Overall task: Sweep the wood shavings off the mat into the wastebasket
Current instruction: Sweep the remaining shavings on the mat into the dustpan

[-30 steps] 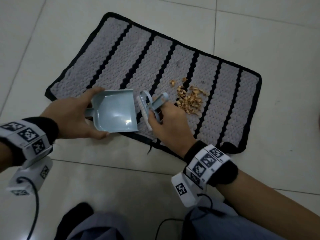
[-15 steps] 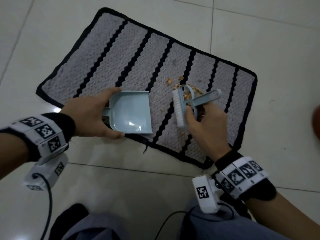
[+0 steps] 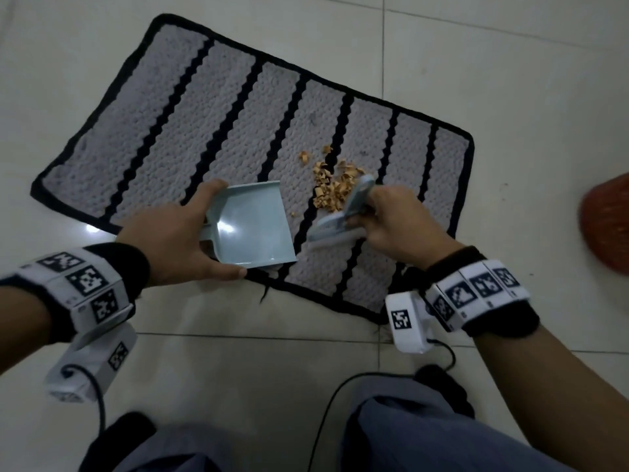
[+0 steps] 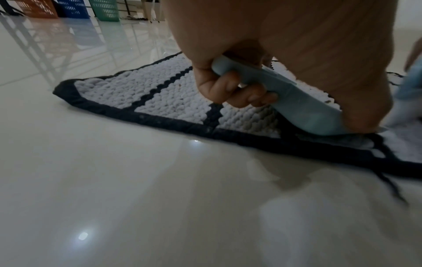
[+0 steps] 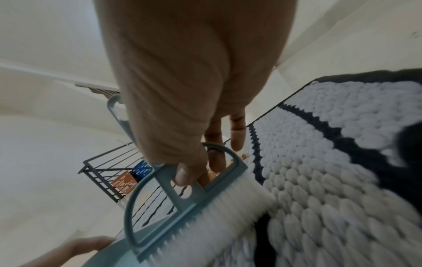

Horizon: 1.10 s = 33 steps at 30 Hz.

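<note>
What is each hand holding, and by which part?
The left hand grips the dustpan by its short handle. The right hand holds the small brush by its handle, bristles down on the mat.

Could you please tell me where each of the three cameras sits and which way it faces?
Head: looks down at the mat, shavings, both hands, wristbands, knees.
Left wrist: low, along the left hand gripping the dustpan.
Right wrist: along the right hand holding the brush.
All three share the mat; the wrist views share distant crates.
</note>
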Each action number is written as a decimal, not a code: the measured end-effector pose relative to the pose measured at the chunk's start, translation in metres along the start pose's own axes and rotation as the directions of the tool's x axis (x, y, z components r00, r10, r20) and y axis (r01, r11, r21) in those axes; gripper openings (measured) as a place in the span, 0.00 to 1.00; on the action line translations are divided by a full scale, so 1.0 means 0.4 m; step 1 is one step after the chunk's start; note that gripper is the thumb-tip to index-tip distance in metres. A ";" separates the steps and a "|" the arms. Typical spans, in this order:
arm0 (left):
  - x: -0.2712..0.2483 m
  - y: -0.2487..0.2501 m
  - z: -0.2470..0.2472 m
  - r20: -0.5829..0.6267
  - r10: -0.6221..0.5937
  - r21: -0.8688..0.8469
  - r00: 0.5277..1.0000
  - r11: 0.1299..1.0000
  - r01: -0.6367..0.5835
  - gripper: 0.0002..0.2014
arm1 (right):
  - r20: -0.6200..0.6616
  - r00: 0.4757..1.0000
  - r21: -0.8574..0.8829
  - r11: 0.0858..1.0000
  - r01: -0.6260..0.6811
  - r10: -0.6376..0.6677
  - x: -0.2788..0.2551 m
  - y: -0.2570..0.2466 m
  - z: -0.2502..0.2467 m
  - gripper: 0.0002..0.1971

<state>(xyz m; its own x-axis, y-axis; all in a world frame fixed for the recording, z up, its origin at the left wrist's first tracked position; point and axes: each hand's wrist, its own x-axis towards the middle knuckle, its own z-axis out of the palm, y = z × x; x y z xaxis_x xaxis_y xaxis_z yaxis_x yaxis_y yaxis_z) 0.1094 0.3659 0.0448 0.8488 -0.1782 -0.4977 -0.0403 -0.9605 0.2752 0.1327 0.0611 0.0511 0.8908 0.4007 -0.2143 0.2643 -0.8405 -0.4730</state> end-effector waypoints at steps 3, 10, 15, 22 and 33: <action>-0.005 0.011 0.019 0.000 -0.030 -0.042 1.000 0.999 0.030 0.62 | -0.084 0.996 0.042 0.999 -0.011 0.015 0.031 -0.004 -0.022 0.06; -0.002 0.036 0.024 -0.018 -0.067 -0.049 0.998 0.997 0.066 0.61 | -0.311 0.933 0.315 0.946 -0.079 0.182 0.032 0.023 -0.057 0.09; -0.004 0.038 0.016 -0.008 -0.075 -0.055 0.997 0.996 0.074 0.61 | -0.521 0.775 0.339 0.920 -0.196 0.357 0.011 0.072 -0.028 0.06; -0.004 0.052 0.001 0.000 -0.097 -0.020 0.995 0.995 0.097 0.59 | -0.597 0.714 0.264 0.930 -0.256 0.366 0.037 0.076 0.057 0.11; 0.002 0.053 -0.004 0.009 -0.103 0.015 0.995 0.995 0.103 0.60 | -0.543 0.808 0.183 0.972 -0.150 0.227 0.038 -0.041 0.132 0.07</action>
<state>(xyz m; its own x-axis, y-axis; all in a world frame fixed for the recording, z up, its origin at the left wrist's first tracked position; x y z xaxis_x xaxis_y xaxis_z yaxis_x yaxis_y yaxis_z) 0.1101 0.3457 0.0513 0.8438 -0.0803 -0.5307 0.0391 -0.9769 0.2100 0.1223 0.1003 0.0104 0.9809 -0.0649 0.1836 0.0558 -0.8097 -0.5842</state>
